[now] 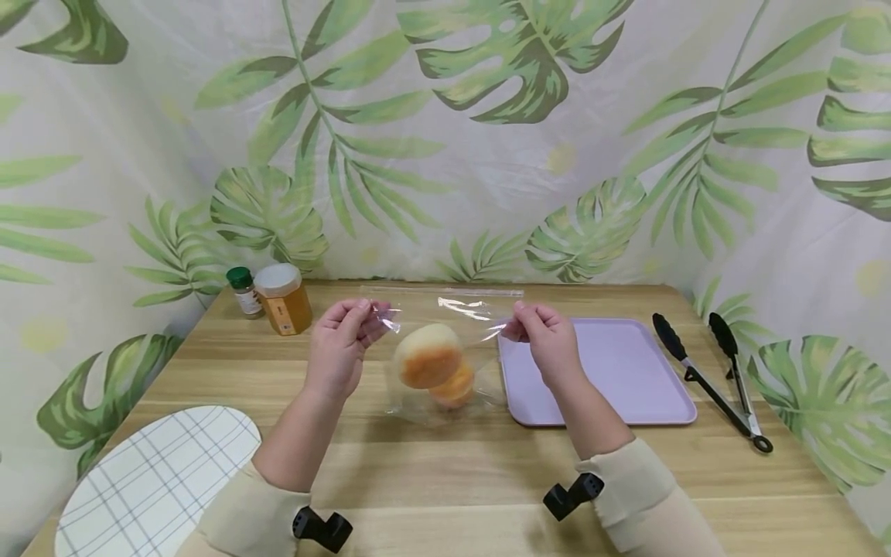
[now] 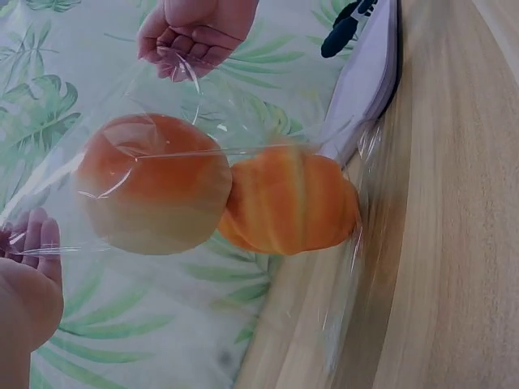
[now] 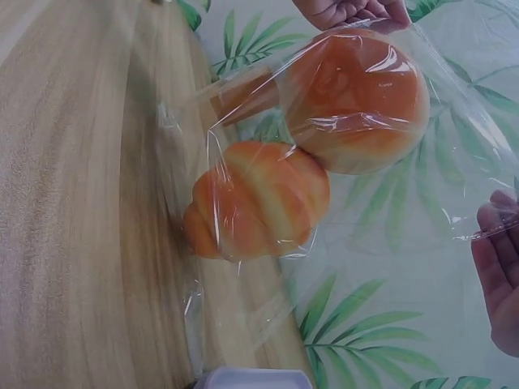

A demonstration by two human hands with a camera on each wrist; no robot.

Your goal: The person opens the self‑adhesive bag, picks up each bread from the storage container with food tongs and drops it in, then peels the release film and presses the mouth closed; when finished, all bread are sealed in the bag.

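A clear plastic bag (image 1: 480, 352) hangs between my two hands above the middle of the table. My left hand (image 1: 341, 340) pinches its upper left edge, thumb over the fingers. On the other side my right hand (image 1: 548, 340) pinches the upper right edge. Inside the bag are two breads: a round bun (image 1: 430, 357), browned on one face and pale on the other, and below it a ridged orange roll (image 1: 454, 387). In the left wrist view the bun (image 2: 154, 186) presses against the ridged roll (image 2: 290, 201).
A lilac tray (image 1: 612, 371) lies right of the bag, with black-tipped tongs (image 1: 717, 387) beside it. At the back left stand a honey-coloured jar (image 1: 284, 300) and a green-capped bottle (image 1: 245, 294). A round checked placemat (image 1: 160, 480) covers the front left corner.
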